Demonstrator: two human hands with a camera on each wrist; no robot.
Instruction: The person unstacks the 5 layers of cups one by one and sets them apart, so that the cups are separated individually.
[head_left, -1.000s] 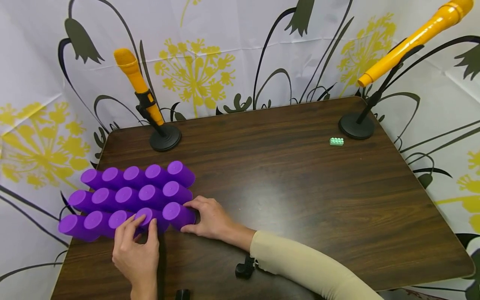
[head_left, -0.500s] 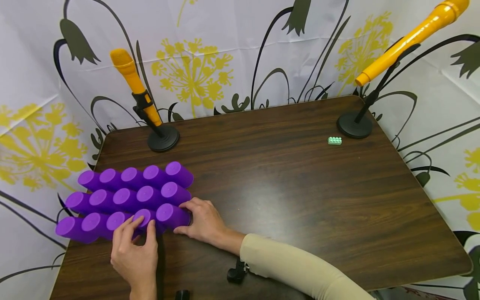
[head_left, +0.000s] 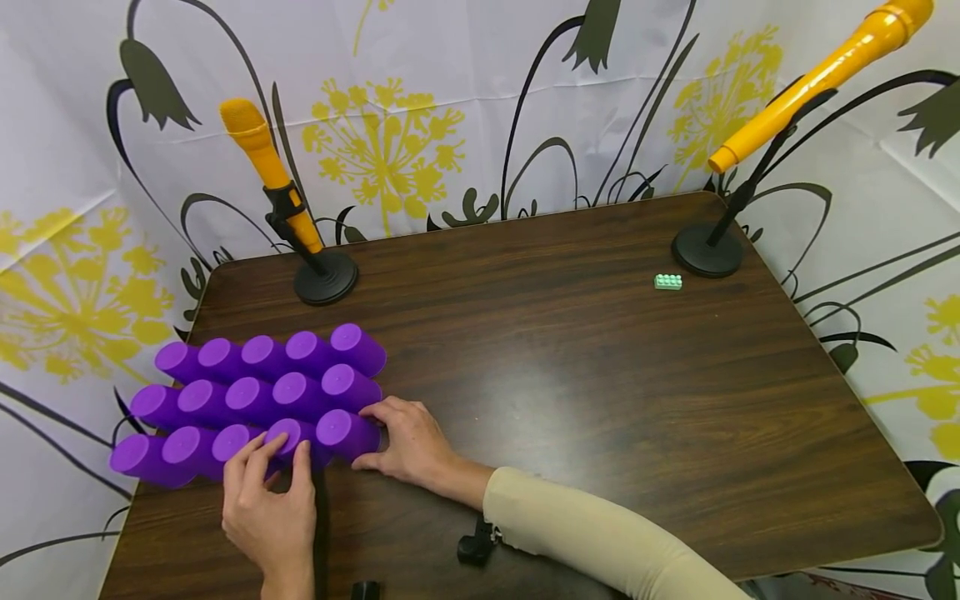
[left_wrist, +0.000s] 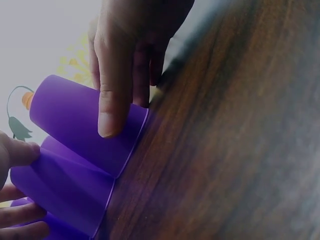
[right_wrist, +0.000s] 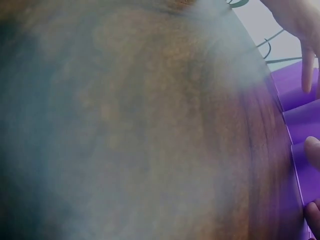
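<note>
Purple cups stand upside down in three rows at the table's left side. My right hand (head_left: 411, 442) grips the right-end cup (head_left: 345, 431) of the front row, thumb in front and fingers behind. Its neighbour, another purple cup (head_left: 291, 433), sits between the thumb and fingers of my left hand (head_left: 270, 508). In the left wrist view the right hand (left_wrist: 122, 65) has its thumb on the end cup (left_wrist: 75, 115), whose rim meets the neighbouring cup (left_wrist: 65, 182). At the right wrist view's edge, purple cups (right_wrist: 305, 120) and parts of both hands show.
A yellow microphone (head_left: 258, 150) on a black stand (head_left: 327, 279) is behind the cups. A second yellow microphone (head_left: 825, 83) stands at the back right, near a small green toy brick (head_left: 667, 282). Black objects (head_left: 474, 548) lie near the front; a patterned cloth (head_left: 480, 108) hangs behind the table.
Over the second, my right hand has shifted the end cup left, closer to its neighbour. My left hand has stayed almost still. The view has shifted slightly.
</note>
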